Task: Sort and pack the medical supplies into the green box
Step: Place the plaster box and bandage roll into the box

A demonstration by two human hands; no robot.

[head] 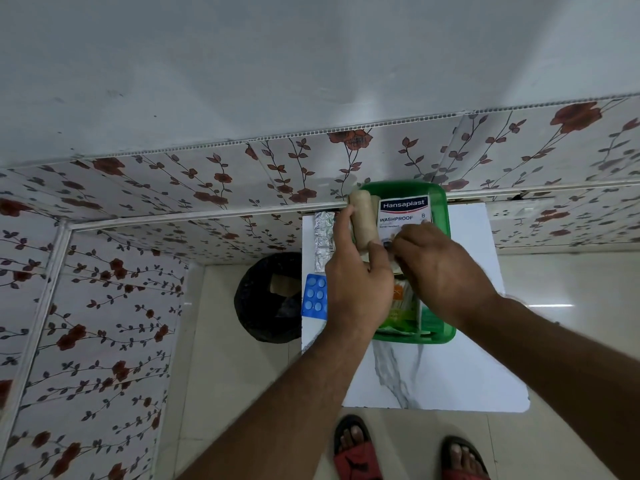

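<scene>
While both hands work over the green box [445,216], it sits on the white marble-patterned table [467,368], pushed up near the far wall, and it already looks fairly full. Left hand [356,282] is wrapped around the near end of a beige bandage roll [363,220], thumb on the right side of it, fingers curled round the left, a firm hold by the look of it. That roll's long axis runs near to far, parallel to the box's left wall, and it lies just over that left edge, so I'd say the coming move is a short drop or push down and rightward into the box. Right hand [440,268] is pinched narrow at the near edge of the Hansaplast packet [405,213], which lies flat in the far half of the box right beside the roll; whether those fingertips truly grip the packet or some small dark thing beneath them, I cannot tell. Left hand is clearly the nearer one to the roll. Outside the box, on the table's left side, wait a silver foil strip [323,242] and a blue blister pack [313,299], both partly covered by the left hand. Beneath the wrists something orange and green lies in the box's near half, too hidden to name.
</scene>
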